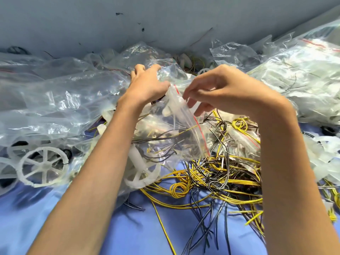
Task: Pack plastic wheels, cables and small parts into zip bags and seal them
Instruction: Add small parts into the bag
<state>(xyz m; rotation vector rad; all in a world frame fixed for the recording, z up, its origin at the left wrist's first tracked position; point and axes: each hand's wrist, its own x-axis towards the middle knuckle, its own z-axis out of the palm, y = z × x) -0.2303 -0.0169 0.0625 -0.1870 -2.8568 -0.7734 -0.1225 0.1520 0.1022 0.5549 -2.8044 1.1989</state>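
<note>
**Zip bag filled, mouth about to be sealed**

Head view: the zip bag [185,129], holding cables and a white part, hangs between both hands above the blue tabletop [114,232]; the left hand [147,83] grips its far corner, fingers curled into the plastic; the right hand [220,89] pinches the red-lined mouth; sealing looks next, which calls for running that pinch along the strip; loose cables [220,183] lie just below.

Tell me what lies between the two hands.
In the head view, the top of the zip bag, with its red strip, spans the gap between the left hand and the right hand; both hold it.
</note>
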